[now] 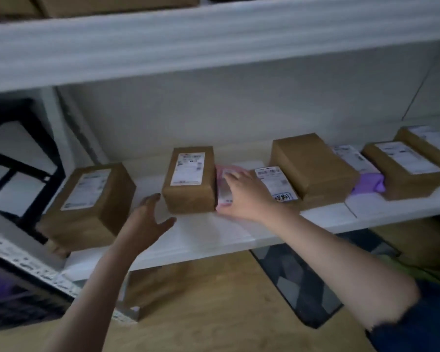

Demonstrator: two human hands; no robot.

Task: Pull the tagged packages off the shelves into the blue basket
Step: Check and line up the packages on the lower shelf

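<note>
The right hand [244, 196] lies with fingers spread flat on the pink packet [225, 185], wedged beside a brown box [189, 182] on the shelf [214, 232]. Left hand [148, 219] hovers, fingers apart, empty. Best slide the packet forward, steadying the box.

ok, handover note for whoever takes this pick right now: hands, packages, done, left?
Right hand: on the flat pink plastic mailer, fingers over it, thumb at its front edge; grip unclear.
Left hand: open, holding nothing, just left of the small brown cardboard box.
Other labelled brown boxes and a purple mailer sit on the white shelf.
Blue basket is out of view.
Done: cannot tell. Left: pull the pink mailer, then any other tagged packages.
</note>
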